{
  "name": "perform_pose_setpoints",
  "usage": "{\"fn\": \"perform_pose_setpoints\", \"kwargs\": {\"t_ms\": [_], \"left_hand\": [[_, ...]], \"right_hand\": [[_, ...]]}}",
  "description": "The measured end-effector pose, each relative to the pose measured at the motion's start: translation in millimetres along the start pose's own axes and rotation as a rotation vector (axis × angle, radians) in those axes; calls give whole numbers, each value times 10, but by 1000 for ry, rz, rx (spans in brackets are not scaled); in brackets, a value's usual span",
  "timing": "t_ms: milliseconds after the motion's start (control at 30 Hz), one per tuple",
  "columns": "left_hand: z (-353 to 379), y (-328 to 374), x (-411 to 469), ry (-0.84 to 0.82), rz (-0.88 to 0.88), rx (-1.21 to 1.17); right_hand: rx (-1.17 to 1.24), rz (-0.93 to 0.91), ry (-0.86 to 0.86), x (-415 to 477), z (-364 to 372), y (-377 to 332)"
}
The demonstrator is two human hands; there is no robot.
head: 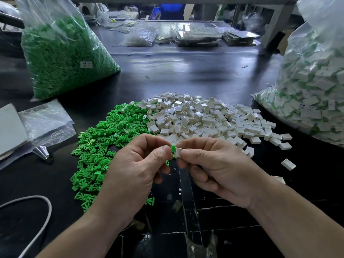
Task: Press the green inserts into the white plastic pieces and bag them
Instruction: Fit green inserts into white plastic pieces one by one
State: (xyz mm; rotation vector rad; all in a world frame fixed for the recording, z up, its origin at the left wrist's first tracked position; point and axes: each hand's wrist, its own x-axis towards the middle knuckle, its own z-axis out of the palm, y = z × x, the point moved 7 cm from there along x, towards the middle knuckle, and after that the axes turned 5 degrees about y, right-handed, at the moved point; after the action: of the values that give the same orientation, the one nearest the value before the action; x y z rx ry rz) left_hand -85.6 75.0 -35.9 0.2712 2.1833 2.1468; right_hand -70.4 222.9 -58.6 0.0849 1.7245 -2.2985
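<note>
- Here, the left hand [137, 164] pinches a green insert [173, 148] between thumb and forefinger, above the bench's [186, 71] near edge.
- The right hand [214, 168] pinches a white plastic piece [179, 152], which touches the insert.
- The green heap [104, 138] and white heap [201, 118] lie just beyond, mid-bench.

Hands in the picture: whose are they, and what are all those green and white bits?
They belong to a person at work. The camera sits on the person's head and looks down, so you see only arms and hands. The left hand pinches a small green insert, and the right hand pinches a white piece; the two parts meet between the fingertips. On the dark table lie a green pile and a white pile. A big clear bag of green parts stands at the left, and a second bag, with white pieces that show green inside, at the right.
</note>
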Motion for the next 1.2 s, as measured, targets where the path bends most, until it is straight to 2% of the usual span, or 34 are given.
{"fn": "perform_pose_setpoints", "kwargs": {"t_ms": [267, 400, 500, 600, 700, 1033, 1200], "left_hand": [[15, 63, -27, -19, 119, 155], [30, 35, -11, -83, 37, -7], [85, -42, -9, -135, -91, -171], [227, -82, -54, -269, -244, -422], [310, -77, -99, -352, -328, -563], [303, -108, -115, -335, -432, -603], [316, -124, -121, -313, -401, -635]], "right_hand": [[-69, -66, 21, -7, -13, -51], [-13, -18, -7, -18, 11, -28], [20, 10, -50, -37, 48, -2], [24, 14, -106, -60, 82, 13], [45, 36, -140, -71, 102, 30], [-25, 65, -149, -97, 127, 10], [-2, 37, -147, -90, 153, -6]]}}
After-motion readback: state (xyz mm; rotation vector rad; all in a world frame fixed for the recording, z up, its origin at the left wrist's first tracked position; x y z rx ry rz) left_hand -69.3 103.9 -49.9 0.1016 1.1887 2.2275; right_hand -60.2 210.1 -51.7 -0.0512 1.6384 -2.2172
